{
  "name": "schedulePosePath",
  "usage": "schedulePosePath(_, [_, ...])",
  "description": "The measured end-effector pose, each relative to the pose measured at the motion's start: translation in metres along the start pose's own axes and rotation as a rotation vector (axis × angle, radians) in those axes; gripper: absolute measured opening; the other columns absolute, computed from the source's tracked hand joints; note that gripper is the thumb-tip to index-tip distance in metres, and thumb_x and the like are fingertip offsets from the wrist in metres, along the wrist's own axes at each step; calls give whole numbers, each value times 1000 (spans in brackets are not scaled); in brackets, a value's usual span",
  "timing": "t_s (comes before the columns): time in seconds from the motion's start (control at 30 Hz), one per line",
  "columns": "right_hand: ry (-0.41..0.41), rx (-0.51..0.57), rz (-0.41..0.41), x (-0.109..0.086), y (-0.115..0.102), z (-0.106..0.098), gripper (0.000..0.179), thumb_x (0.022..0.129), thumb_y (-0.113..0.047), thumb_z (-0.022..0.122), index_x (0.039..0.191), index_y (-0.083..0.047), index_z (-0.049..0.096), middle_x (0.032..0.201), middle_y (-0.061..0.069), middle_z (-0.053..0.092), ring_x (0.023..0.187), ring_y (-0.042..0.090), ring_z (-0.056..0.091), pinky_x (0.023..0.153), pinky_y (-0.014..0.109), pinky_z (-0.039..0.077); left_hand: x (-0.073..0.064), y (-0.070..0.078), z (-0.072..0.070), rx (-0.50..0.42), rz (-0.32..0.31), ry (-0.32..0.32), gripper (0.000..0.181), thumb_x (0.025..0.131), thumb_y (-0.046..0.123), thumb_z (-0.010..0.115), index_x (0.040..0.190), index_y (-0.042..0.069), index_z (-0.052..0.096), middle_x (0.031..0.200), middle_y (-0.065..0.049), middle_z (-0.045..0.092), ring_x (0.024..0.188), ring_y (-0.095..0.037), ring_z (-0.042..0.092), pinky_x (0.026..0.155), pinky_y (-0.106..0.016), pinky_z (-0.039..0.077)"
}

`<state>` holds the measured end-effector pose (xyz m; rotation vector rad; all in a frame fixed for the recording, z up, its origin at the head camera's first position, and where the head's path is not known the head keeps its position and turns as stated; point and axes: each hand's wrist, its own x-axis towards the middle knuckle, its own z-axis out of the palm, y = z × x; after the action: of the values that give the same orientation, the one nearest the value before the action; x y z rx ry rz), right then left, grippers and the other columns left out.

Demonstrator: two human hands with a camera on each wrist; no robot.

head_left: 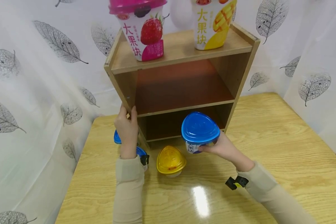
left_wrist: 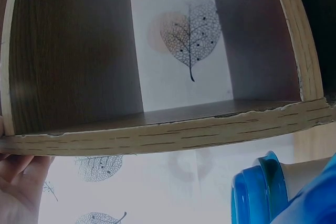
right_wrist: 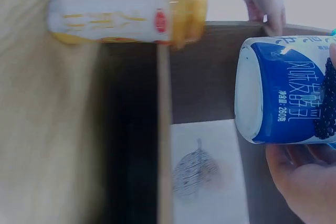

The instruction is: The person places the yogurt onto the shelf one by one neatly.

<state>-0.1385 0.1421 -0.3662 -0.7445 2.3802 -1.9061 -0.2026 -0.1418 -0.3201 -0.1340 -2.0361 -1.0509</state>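
My right hand (head_left: pixel 221 146) holds a yogurt cup with a blue lid (head_left: pixel 200 127) in front of the shelf's lower opening. In the right wrist view, the fingers and thumb lie around the cup's blue-and-white body (right_wrist: pixel 289 93). With my left hand (head_left: pixel 127 127) I grip the left side panel of the wooden shelf (head_left: pixel 182 109), fingers at its edge. A yellow-lidded cup (head_left: pixel 170 160) stands on the table in front of the shelf. Two more blue lids (head_left: pixel 117 137) show beside my left hand and forearm, partly hidden by them.
On the shelf's top stand a pink-lidded strawberry cup (head_left: pixel 142 34) and a yellow mango cup (head_left: pixel 212 26). The wooden table (head_left: pixel 282 149) extends to both sides, with a leaf-patterned white curtain (head_left: pixel 44 77) behind and around it.
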Motion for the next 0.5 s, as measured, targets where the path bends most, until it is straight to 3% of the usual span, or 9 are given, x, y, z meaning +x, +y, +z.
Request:
schedulePosePath(0.17, [9,-29,-25,13,-18,0,69,70,-2,72,128,0,34,121,19,46,108,34,45,87,53,39,0,0,0,-3,-5,4,31,88,13,54,115,-3,56,97,-21,62,80,-30,62,61,-39,53])
schedulePosePath(0.5, [6,18,-129,39,-54,2,71,68,-2,73,128,0,34,122,17,46,109,28,46,89,48,39,-1,0,-1,15,13,15,28,87,12,55,109,-4,58,91,-22,63,75,-32,62,59,-40,53])
